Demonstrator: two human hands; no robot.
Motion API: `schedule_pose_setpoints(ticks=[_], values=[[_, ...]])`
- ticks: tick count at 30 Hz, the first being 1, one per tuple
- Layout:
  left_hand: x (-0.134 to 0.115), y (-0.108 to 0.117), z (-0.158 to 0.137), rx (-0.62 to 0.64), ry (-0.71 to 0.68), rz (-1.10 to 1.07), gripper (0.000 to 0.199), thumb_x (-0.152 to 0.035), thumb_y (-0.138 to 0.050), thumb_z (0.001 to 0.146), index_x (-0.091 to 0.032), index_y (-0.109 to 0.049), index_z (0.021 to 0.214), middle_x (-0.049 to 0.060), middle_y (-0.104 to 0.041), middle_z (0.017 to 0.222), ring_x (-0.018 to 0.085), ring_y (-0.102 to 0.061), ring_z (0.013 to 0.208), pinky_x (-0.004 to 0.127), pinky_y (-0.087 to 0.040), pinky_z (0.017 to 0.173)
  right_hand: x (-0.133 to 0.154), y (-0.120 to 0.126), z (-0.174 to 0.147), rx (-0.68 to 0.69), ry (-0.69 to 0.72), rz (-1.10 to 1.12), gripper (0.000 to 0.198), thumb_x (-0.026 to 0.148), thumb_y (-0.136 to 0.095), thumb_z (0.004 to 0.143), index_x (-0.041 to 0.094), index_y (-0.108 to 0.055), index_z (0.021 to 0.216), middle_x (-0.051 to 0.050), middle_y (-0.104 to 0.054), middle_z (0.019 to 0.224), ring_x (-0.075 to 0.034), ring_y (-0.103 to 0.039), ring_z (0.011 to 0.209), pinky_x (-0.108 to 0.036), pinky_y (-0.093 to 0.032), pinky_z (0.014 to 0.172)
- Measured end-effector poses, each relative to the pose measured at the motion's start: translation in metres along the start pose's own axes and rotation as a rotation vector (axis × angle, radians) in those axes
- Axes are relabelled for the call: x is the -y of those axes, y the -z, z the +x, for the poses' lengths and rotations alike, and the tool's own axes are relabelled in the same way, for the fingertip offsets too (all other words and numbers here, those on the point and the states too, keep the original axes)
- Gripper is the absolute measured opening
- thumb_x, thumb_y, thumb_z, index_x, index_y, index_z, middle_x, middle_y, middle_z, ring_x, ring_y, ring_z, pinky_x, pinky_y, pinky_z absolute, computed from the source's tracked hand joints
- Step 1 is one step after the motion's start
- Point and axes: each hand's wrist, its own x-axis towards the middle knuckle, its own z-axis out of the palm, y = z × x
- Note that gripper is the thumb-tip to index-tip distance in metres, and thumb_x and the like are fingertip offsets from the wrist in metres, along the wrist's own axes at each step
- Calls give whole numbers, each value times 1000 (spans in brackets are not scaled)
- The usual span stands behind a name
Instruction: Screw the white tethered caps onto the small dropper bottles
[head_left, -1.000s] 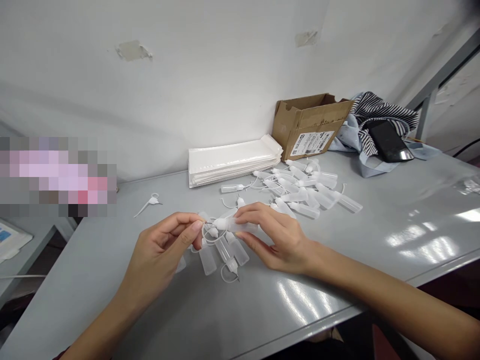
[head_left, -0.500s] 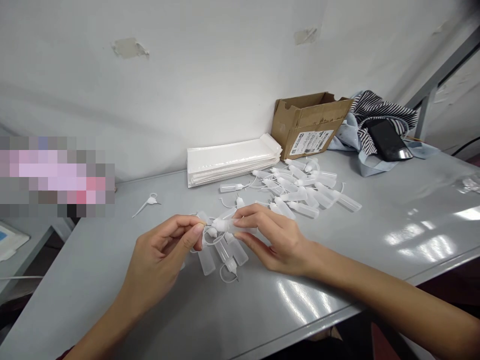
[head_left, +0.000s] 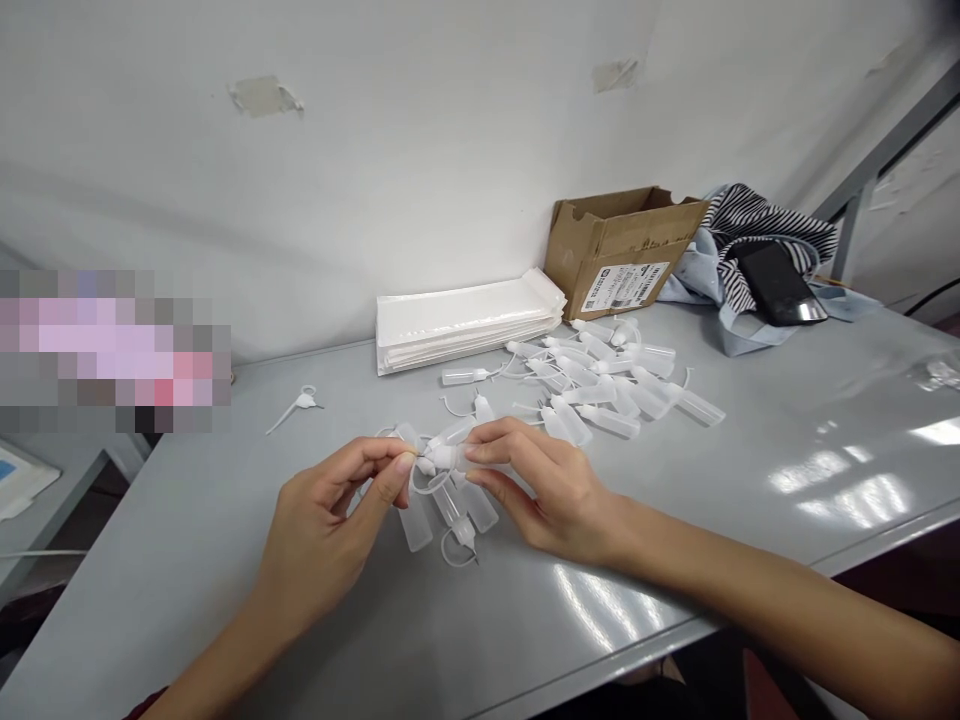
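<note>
My right hand (head_left: 536, 480) grips a translucent needle-tip squeeze bottle (head_left: 444, 457) by its body, its white top facing left. At the needle end, my left hand (head_left: 349, 500) pinches thumb and forefinger together. A thin white strap (head_left: 426, 488) loops from the bottle's top toward those fingertips; any small tip cap between them is hidden. Beneath both hands lie several similar bottles (head_left: 416, 525), partly covered by the fingers. A larger pile of these bottles (head_left: 581, 385) spreads over the table behind my right hand.
On the left of the grey table (head_left: 202, 500) lies a loose white needle cap with strap (head_left: 304, 400). White padded envelopes (head_left: 465, 315) are stacked against the wall. Beside them stands an open cardboard box (head_left: 630, 250), then cloth (head_left: 765, 215) with a black phone-like device (head_left: 780, 285) on it.
The held bottle and both hands have shifted very slightly, the left fingertips a little to the right. Both grips look the same, and the surrounding bottles lie as before.
</note>
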Motion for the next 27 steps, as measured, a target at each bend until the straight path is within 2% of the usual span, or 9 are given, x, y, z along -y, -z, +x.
schedule_pose_setpoints(ticks=[6,10,12,15,18,22,27], values=[[2,-1,-2,-9,-61,70,12,-32,-56,87,-25,-64,81,-8,-60,57,9,-55,53,16,-42,52,1,-3,-2,-1,-18,16,10,11,-50,91,16,-51,100,-9,-62,92,-17,-63,90,-28,-56,72],[0,0,-3,17,-67,104,14,-34,-53,89,-24,-62,85,-7,-60,57,10,-53,50,18,-38,44,1,-3,-1,20,-63,77,15,12,-50,91,17,-49,104,-8,-62,94,-18,-61,92,-31,-54,75],[-1,0,-3,24,-89,113,13,-33,-52,89,-25,-62,86,-8,-60,58,10,-53,49,18,-38,44,3,-1,1,58,-133,117,18,15,-54,89,16,-49,106,-8,-62,94,-17,-61,85,-31,-53,73],[-3,0,-3,13,-134,123,10,-30,-52,89,-26,-61,86,-8,-61,58,9,-55,51,17,-42,52,7,5,7,161,-315,202,20,22,-57,89,15,-53,107,-6,-64,89,-16,-60,74,-28,-51,66],[-3,1,-1,-4,-135,119,9,-29,-53,89,-26,-61,86,-9,-61,59,8,-55,53,16,-44,56,9,11,12,259,-421,273,19,26,-52,92,15,-56,107,-5,-65,88,-16,-60,75,-28,-49,66],[-2,3,1,5,-90,68,12,-32,-52,88,-26,-63,87,-8,-61,59,9,-57,55,16,-44,54,8,13,13,262,-316,195,24,24,-46,95,11,-54,113,-9,-63,91,-17,-58,79,-31,-48,70],[-6,6,2,53,-1,-1,19,-36,-52,87,-24,-62,77,-6,-59,58,10,-56,54,17,-42,49,3,8,8,236,-158,79,24,24,-43,96,10,-52,113,-7,-56,81,-16,-50,68,-29,-45,61]])
